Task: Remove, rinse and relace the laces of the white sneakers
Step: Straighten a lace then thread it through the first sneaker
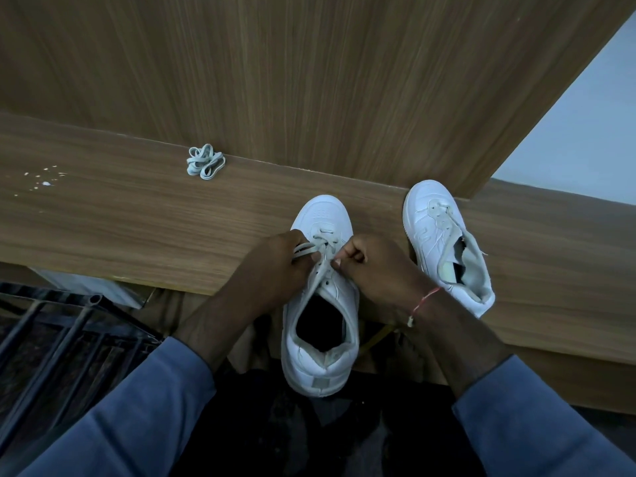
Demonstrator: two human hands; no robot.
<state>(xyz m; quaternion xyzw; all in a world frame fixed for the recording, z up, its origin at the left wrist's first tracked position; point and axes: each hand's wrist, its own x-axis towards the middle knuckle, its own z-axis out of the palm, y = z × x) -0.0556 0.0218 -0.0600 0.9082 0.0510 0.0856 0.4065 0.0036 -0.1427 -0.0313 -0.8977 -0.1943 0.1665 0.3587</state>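
A white sneaker (321, 215) lies toe-away on the wooden ledge (137, 222), its heel hanging over the near edge. Its lace (321, 244) runs through the upper eyelets. My left hand (275, 263) pinches one end of this lace at the left of the tongue. My right hand (371, 263) pinches the other end at the right, fingers curled. A second white sneaker (447, 242) lies to the right with no lace in its eyelets. A loose lace (205, 161), bundled in loops, rests at the back of the ledge.
A wooden panel (309, 80) rises behind the ledge. White crumbs (44, 177) dot the ledge's far left. A black metal rack (62, 325) stands below at the left. A pale wall (578, 132) shows at the right.
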